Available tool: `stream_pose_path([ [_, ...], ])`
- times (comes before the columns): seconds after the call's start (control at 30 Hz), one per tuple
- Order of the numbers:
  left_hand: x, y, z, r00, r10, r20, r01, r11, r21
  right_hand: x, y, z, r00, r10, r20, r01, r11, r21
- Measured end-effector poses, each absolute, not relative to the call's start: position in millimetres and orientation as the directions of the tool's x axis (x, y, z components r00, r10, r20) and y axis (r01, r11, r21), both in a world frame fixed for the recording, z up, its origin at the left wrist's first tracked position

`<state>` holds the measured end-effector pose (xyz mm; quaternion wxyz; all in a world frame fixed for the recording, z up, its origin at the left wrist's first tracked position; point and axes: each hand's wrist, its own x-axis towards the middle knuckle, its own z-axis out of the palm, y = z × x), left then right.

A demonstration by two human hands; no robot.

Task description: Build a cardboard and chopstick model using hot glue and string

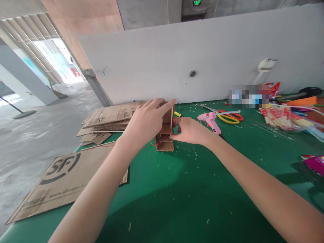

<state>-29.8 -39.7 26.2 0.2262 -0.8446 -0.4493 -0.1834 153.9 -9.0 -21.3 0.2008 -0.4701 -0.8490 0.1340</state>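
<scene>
A small cardboard box structure (pixel 165 145) stands upright on the green table, with open compartments facing me and a thin red wire running out of it to the left. My left hand (pixel 150 118) grips its upper left side, fingers reaching over the top edge. From the right, my right hand (pixel 188 131) pinches the structure's right side at mid-height, thumb toward me. The far sides of the box and some fingertips are hidden behind the cardboard.
Flat cardboard sheets (pixel 113 116) are stacked at the left, with a printed SF sheet (pixel 68 179) nearer me. Rightward lie a pink glue gun (pixel 210 120), yellow-handled scissors (pixel 229 118), and wooden sticks (pixel 277 116) in plastic. A white panel (pixel 152 67) borders the table's back.
</scene>
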Motion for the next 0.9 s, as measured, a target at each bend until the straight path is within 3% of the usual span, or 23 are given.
stream_pose_path([
  [0.4,-29.9,-40.4,26.9,0.525,0.681,0.51,0.839,-0.516,-0.174,150.9,-9.5,-26.0,-0.51,0.817,0.269,0.7,0.576,-0.422],
  [0.9,-28.8,-40.4,25.1,0.543,0.677,0.496,0.82,-0.555,-0.14,152.7,-12.6,-21.7,-0.538,0.813,0.221,0.626,0.561,-0.541],
])
